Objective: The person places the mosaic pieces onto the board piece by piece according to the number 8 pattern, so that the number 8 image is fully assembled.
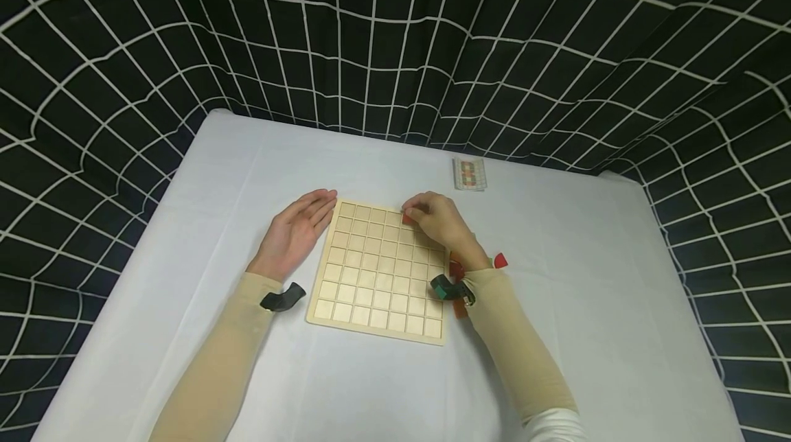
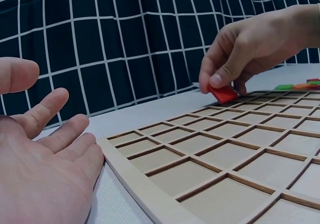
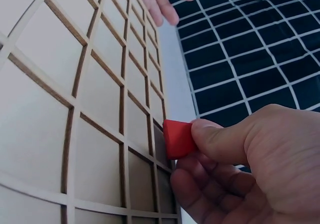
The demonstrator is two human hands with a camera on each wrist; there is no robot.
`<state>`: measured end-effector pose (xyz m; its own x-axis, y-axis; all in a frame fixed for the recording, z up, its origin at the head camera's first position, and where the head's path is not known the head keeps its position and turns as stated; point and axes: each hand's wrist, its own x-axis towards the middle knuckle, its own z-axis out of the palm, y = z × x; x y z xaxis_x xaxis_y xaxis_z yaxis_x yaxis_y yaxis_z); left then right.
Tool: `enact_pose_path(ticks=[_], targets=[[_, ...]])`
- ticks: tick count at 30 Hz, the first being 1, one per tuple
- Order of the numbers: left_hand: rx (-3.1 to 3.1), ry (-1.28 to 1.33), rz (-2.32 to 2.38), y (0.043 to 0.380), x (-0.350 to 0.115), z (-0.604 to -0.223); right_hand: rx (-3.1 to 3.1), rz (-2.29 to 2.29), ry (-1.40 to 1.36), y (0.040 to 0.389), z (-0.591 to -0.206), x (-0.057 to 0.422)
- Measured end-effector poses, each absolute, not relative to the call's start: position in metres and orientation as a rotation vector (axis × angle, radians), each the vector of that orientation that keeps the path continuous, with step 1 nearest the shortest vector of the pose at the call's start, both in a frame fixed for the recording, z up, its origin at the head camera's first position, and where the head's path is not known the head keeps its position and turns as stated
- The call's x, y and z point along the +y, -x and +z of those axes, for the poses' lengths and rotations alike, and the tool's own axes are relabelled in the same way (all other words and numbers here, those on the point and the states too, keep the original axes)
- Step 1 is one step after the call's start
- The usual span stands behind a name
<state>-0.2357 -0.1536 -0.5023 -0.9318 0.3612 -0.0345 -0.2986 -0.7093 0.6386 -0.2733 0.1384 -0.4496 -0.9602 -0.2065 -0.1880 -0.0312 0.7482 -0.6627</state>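
Note:
A wooden grid board (image 1: 376,260) with square recesses lies on the white table. At its far edge, right of the middle, my right hand (image 1: 437,220) pinches a red tile (image 3: 178,139) between thumb and fingers. In the right wrist view the tile is tilted over a cell in the edge row; whether it touches the board I cannot tell. My left hand (image 1: 296,229) rests along the board's left edge, palm turned partly up and fingers relaxed, holding nothing. Its little-finger side lies beside the rim in the left wrist view.
Red and orange pieces (image 1: 456,268) lie right of the board, partly hidden under my right wrist. A red piece (image 1: 500,261) sits farther right. A stack of printed cards (image 1: 469,174) lies near the table's far edge. Dark grid-patterned curtains (image 1: 395,51) surround the table.

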Motion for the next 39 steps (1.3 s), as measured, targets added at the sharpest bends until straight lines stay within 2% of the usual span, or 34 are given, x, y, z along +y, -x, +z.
enact_pose_path(ticks=[39], targets=[[0.945,-0.154,2.594,0.2356,-0.1538,-0.5009,2.821,-0.780,0.311,0.2662,-0.4576,0.1323]])
